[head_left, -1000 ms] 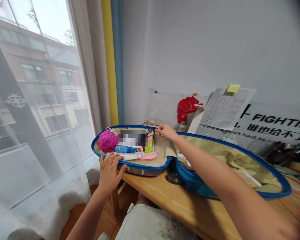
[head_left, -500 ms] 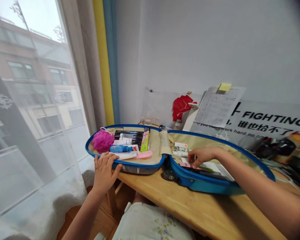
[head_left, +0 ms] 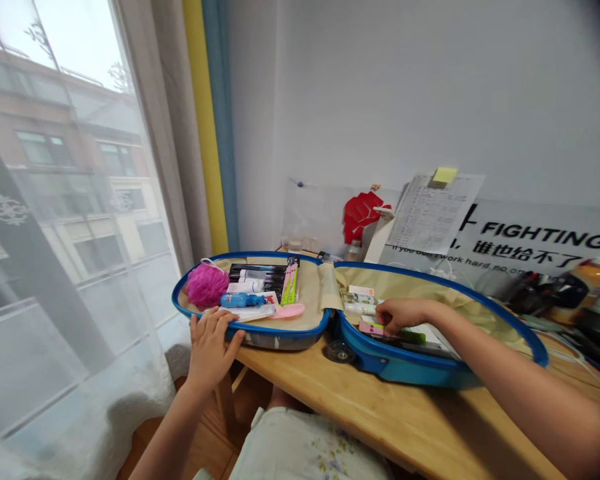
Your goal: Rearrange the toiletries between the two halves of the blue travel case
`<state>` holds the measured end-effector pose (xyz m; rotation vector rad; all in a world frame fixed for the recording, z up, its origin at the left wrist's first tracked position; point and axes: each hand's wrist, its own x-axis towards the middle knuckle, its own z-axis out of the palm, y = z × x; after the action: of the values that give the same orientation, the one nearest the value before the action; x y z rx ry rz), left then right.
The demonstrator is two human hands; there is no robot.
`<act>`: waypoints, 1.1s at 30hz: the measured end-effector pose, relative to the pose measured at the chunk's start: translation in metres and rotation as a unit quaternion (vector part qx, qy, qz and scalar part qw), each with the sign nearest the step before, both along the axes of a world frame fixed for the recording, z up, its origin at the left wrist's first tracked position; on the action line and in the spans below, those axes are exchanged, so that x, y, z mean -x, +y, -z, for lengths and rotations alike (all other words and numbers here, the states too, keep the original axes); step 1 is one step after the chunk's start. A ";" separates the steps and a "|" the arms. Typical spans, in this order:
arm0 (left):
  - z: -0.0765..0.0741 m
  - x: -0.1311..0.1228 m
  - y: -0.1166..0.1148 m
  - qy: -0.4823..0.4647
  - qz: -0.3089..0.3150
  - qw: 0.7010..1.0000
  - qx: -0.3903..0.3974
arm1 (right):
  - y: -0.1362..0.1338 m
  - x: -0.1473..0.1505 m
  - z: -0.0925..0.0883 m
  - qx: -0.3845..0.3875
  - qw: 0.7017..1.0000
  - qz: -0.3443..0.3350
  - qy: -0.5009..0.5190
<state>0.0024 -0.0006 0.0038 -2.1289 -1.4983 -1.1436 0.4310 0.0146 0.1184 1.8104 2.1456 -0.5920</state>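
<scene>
Blue suitcase rim [head_left: 285,329] is steadied by the open left hand [head_left: 211,348]; a pink packet [head_left: 367,327] inside is touched by the curled right hand [head_left: 403,315], its grip unclear.

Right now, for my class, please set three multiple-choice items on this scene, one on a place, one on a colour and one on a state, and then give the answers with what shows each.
1. Where is the pink pouf?
A) In the suitcase half nearer the window
B) In the other suitcase half
C) On the floor

2. What colour is the suitcase's rim?
A) Red
B) Blue
C) Yellow

3. What state is the suitcase in?
A) Zipped shut
B) Lying open on the table
C) Standing upright on the floor

Answers:
1. A, because the pouf sits inside that half, beside a blue tube.
2. B, because a blue rim runs around both halves.
3. B, because both halves lie open, with the left hand on the near rim.
</scene>
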 end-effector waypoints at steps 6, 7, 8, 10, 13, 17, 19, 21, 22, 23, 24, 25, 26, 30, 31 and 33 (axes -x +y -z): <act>-0.002 -0.001 -0.001 -0.006 0.003 1.000 0.003 | 0.015 -0.001 -0.033 -0.189 0.972 0.040 0.134; -0.002 -0.002 -0.001 -0.008 0.003 1.000 0.006 | 0.021 0.003 -0.040 -0.251 0.950 0.059 0.178; -0.002 -0.002 -0.001 -0.010 0.003 1.000 0.009 | 0.027 0.010 -0.047 -0.306 0.921 0.078 0.229; -0.002 -0.002 -0.001 -0.012 0.003 1.000 0.014 | 0.041 0.030 -0.056 -0.362 0.862 0.121 0.333; -0.004 -0.002 -0.002 -0.011 0.003 1.000 0.017 | 0.061 0.074 -0.059 -0.303 0.841 0.185 0.408; -0.005 -0.002 -0.003 -0.006 0.003 1.000 0.014 | 0.087 0.133 -0.043 -0.217 0.874 0.196 0.387; -0.005 -0.003 -0.004 -0.008 0.003 1.000 0.015 | 0.099 0.156 -0.031 -0.186 0.891 0.194 0.367; -0.005 -0.003 -0.004 -0.009 0.006 1.000 0.017 | 0.109 0.173 -0.020 -0.164 0.905 0.192 0.343; -0.005 -0.003 -0.004 -0.009 0.007 1.000 0.018 | 0.114 0.179 -0.015 -0.157 0.911 0.191 0.331; -0.005 -0.003 -0.004 -0.009 0.007 1.000 0.018 | 0.117 0.184 -0.011 -0.152 0.916 0.190 0.318; -0.005 -0.003 -0.004 -0.008 0.007 1.000 0.018 | 0.120 0.187 -0.007 -0.150 0.922 0.189 0.304; -0.005 -0.003 -0.004 -0.008 0.007 1.000 0.017 | 0.122 0.190 -0.004 -0.149 0.927 0.188 0.287; -0.005 -0.002 -0.004 -0.009 0.008 1.000 0.016 | 0.124 0.191 -0.001 -0.150 0.933 0.185 0.269; -0.004 -0.002 -0.003 -0.011 0.010 1.000 0.012 | 0.123 0.190 0.005 -0.169 0.953 0.164 0.189; -0.004 -0.002 -0.002 -0.011 0.010 1.000 0.013 | 0.122 0.189 0.006 -0.176 0.957 0.157 0.169; -0.004 -0.002 -0.002 -0.013 0.010 1.000 0.015 | 0.121 0.188 0.006 -0.190 0.962 0.143 0.136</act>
<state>0.0043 -0.0030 0.0076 -2.1631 -1.5173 -1.1659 0.2428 0.1357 0.1124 2.4007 2.3142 -0.5447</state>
